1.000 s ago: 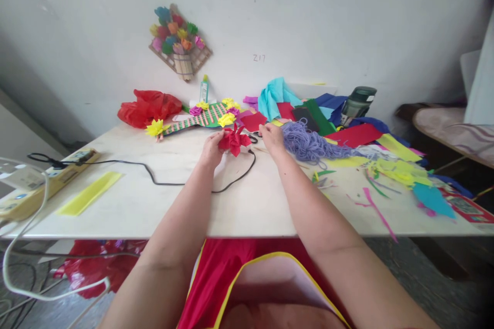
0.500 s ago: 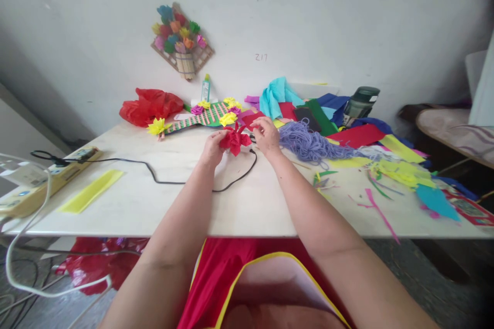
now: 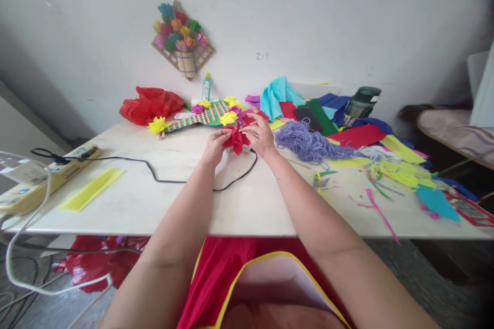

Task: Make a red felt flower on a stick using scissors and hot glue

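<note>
A red paper flower [image 3: 237, 141] is held above the table between my two hands. My left hand [image 3: 217, 145] is closed on its left side, the thumb and fingers pinching the petals. On the other side my right hand [image 3: 261, 136] pinches a petal at the flower's right edge. Behind the flower lies a green, guitar-shaped piece [image 3: 200, 119] with pink crossing strips. Yellow and purple paper flowers sit along it. A black cable [image 3: 235, 183] runs on the table under my hands.
Purple yarn [image 3: 309, 141] lies right of my hands, near coloured paper sheets [image 3: 357, 136] and a dark bottle [image 3: 363, 103]. Paper scraps [image 3: 382, 211] are strewn at the right. On the left are a yellow strip [image 3: 92, 189], a power strip [image 3: 50, 180] and a red bag [image 3: 150, 105].
My right hand has moved left and now touches the flower's right petal. The flower has turned slightly, with its lower petal pointing down. My left hand stays on its side.
</note>
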Demonstrator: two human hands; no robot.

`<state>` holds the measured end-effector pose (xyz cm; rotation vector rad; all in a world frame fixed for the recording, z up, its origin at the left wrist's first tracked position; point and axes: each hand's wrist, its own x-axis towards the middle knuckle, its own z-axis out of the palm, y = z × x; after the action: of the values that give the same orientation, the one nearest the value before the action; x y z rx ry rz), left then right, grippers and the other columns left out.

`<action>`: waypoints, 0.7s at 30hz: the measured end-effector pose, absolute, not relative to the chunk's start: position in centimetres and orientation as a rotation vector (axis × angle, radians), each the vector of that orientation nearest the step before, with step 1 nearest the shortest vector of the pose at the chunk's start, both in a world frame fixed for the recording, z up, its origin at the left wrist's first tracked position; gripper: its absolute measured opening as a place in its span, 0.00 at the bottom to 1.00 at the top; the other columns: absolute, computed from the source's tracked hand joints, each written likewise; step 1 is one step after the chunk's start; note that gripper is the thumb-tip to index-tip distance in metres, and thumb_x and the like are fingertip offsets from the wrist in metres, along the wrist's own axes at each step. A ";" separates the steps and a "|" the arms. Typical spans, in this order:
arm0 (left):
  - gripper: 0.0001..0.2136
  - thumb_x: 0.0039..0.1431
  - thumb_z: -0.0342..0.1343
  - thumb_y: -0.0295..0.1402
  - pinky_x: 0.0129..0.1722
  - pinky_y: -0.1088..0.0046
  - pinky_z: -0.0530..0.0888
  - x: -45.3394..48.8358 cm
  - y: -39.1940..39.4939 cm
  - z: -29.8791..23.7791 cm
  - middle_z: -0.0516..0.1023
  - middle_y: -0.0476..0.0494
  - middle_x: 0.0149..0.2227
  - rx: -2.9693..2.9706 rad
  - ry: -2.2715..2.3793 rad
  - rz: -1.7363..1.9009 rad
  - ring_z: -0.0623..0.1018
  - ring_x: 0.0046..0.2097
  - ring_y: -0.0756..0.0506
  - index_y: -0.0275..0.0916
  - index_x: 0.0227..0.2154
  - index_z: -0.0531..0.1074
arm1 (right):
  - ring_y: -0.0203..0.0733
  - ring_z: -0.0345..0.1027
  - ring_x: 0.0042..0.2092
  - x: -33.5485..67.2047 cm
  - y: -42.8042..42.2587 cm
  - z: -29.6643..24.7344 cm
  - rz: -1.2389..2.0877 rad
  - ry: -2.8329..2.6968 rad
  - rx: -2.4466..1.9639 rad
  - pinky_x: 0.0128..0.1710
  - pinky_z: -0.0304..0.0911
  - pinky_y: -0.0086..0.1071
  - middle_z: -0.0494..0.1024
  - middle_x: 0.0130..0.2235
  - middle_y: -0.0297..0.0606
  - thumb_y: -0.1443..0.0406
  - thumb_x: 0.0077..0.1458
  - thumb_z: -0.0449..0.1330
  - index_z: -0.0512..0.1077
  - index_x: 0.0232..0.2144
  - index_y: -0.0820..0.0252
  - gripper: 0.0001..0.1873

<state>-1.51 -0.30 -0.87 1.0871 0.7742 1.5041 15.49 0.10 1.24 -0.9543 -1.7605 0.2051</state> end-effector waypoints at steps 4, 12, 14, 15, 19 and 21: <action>0.16 0.35 0.70 0.37 0.32 0.71 0.73 -1.5 -0.3 -0.9 0.79 0.44 0.28 1.091 0.787 1.503 0.78 0.30 0.46 0.37 0.29 0.75 | 0.48 0.68 0.52 15.3 0.1 1.1 0.207 -1.774 -0.953 0.62 0.60 0.48 0.73 0.59 0.36 0.71 0.49 0.58 0.81 0.27 0.53 0.12; 0.16 0.35 0.70 0.36 0.32 0.71 0.73 -1.3 -0.5 -0.6 0.80 0.45 0.28 1.097 0.816 1.497 0.78 0.31 0.46 0.37 0.29 0.76 | 0.50 0.69 0.53 15.0 0.0 1.1 0.191 -1.774 -0.968 0.61 0.61 0.47 0.73 0.58 0.41 0.67 0.51 0.61 0.79 0.26 0.54 0.06; 0.16 0.34 0.69 0.36 0.32 0.71 0.73 -1.2 -0.7 -0.5 0.80 0.45 0.28 1.114 0.836 1.490 0.78 0.31 0.46 0.37 0.29 0.77 | 0.49 0.69 0.52 15.0 0.1 1.0 0.211 -1.764 -0.971 0.61 0.62 0.47 0.74 0.57 0.41 0.66 0.51 0.61 0.78 0.25 0.54 0.06; 0.16 0.34 0.69 0.36 0.32 0.71 0.73 -1.2 -0.7 -0.5 0.80 0.45 0.28 1.128 0.844 1.486 0.78 0.31 0.46 0.37 0.29 0.77 | 0.49 0.70 0.52 15.0 0.2 0.9 0.225 -1.758 -0.974 0.61 0.62 0.47 0.74 0.57 0.41 0.66 0.51 0.61 0.77 0.24 0.54 0.06; 0.16 0.35 0.69 0.37 0.33 0.71 0.72 -1.1 -0.9 -0.3 0.78 0.46 0.28 1.206 0.845 1.461 0.77 0.30 0.47 0.37 0.29 0.76 | 0.49 0.69 0.54 15.0 0.5 0.7 0.279 -1.711 -1.002 0.61 0.62 0.47 0.75 0.55 0.41 0.65 0.51 0.63 0.75 0.21 0.54 0.07; 0.15 0.36 0.69 0.37 0.32 0.72 0.71 -1.0 -1.0 -0.3 0.78 0.46 0.27 1.238 0.848 1.449 0.76 0.29 0.48 0.37 0.28 0.76 | 0.49 0.69 0.55 15.0 0.7 0.6 0.315 -1.677 -1.033 0.61 0.62 0.46 0.76 0.53 0.41 0.64 0.50 0.64 0.74 0.20 0.55 0.09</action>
<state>-1.05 -1.02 -0.29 1.2378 0.8482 1.4492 15.01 0.67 0.61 -1.0325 -1.6772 0.3146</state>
